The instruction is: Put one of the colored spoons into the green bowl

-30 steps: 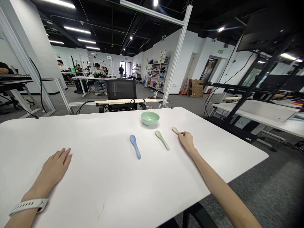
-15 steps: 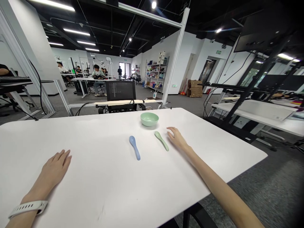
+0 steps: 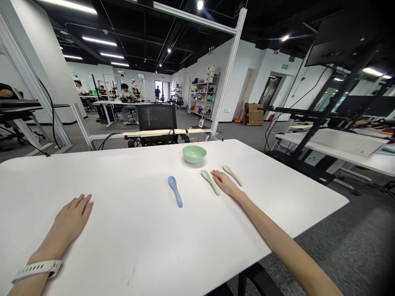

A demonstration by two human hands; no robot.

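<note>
On the white table (image 3: 129, 238) my left hand (image 3: 70, 218) lies flat at the left, fingers stretched out and holding nothing. My right hand (image 3: 226, 183) rests palm down with its fingers extended, between a green spoon (image 3: 210, 182) and a cream spoon (image 3: 233, 176). Its fingertips are very close to the green spoon; whether they touch is hard to tell. Left of the green spoon lies a blue spoon (image 3: 175, 191). A light green bowl (image 3: 194, 155) stands upright behind the spoons, near the far edge.
A metal frame (image 3: 226, 74) rises beyond the far edge, with a black mesh chair (image 3: 157, 118) behind it. To the right stands another desk (image 3: 342, 144) with a monitor arm. A black chair armrest (image 3: 259, 277) sits by the near edge. Several people work in the background.
My right hand has shifted slightly left and down, uncovering the cream spoon at its right. The left hand, bowl and other spoons stay in place.
</note>
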